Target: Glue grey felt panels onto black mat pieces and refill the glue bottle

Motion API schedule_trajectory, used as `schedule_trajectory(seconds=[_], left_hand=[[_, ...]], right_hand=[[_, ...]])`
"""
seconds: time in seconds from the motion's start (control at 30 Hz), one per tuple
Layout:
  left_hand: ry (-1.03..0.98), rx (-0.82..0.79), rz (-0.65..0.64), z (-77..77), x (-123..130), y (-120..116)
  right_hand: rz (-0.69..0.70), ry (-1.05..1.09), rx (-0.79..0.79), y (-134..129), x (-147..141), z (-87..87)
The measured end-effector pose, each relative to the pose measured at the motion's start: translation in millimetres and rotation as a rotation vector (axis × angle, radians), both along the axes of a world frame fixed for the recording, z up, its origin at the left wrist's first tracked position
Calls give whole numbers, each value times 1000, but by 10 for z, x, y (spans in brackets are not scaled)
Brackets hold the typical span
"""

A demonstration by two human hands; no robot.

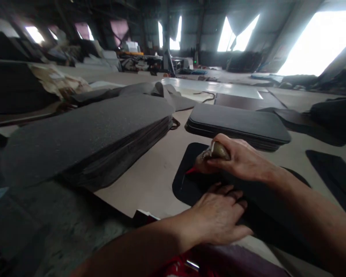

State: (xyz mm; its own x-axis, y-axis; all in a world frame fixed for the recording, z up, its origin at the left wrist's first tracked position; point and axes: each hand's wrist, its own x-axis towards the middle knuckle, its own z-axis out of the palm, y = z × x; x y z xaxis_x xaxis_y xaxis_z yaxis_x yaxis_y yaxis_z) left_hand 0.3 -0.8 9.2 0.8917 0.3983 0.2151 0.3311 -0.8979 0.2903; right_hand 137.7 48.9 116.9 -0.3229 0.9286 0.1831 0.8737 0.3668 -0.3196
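A bottle with a red nozzle is in my right hand, whose fingers wrap round it. The bottle is tilted, and its nozzle points down and left at a black rounded panel. A thin pale line shows on the panel below the nozzle. Lower down, my left hand lies palm down with its fingers spread, resting on the same panel. My right forearm covers part of the panel's right side.
A large stack of dark grey sheets lies at the left, and a smaller stack of rounded panels behind my right hand. Another black piece is at the right. The beige table's front edge runs at lower left.
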Motion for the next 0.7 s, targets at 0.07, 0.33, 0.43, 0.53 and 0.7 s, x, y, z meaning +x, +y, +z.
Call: schedule_trajectory(seconds=[0.07, 0.33, 0.43, 0.53, 0.7], left_hand=[[-11, 10, 1, -8, 1, -2], [-22, -16, -6, -16, -10, -15], [-24, -43, 0, -30, -7, -15], [-31, -75, 2, -44, -5, -13], [-34, -104, -4, -41, -4, -5]], right_hand=[[-31, -16, 33, 80, 27, -15], [-177, -86, 102, 389, 111, -38], [-214, -112, 121, 515, 142, -52], [-239, -133, 139, 639, 175, -77], [-295, -130, 125, 745, 215, -61]])
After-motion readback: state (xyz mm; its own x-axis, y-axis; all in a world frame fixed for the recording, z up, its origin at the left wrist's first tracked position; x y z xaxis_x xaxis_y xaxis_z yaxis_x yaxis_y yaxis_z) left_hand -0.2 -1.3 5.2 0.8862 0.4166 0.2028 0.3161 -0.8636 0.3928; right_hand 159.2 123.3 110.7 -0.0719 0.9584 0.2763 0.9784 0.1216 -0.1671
